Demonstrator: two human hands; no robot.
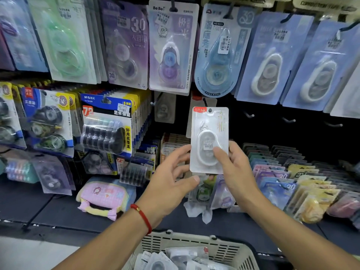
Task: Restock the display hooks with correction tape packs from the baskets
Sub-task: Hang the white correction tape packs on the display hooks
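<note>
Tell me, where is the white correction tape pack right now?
The white correction tape pack is mid-frame, held upright by the right hand, left hand beside it, just below the hooks and above the basket.

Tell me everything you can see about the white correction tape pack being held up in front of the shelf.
The white correction tape pack is a tall card with a red strip and hang hole at its top, under a clear plastic blister holding a white rounded dispenser. A small barcode sticker sits on the blister. It stands upright, facing the camera, in front of the dark display wall below the hanging rows. The right hand pinches its lower right side, thumb on the front; the left hand is open at its lower left edge.
</note>
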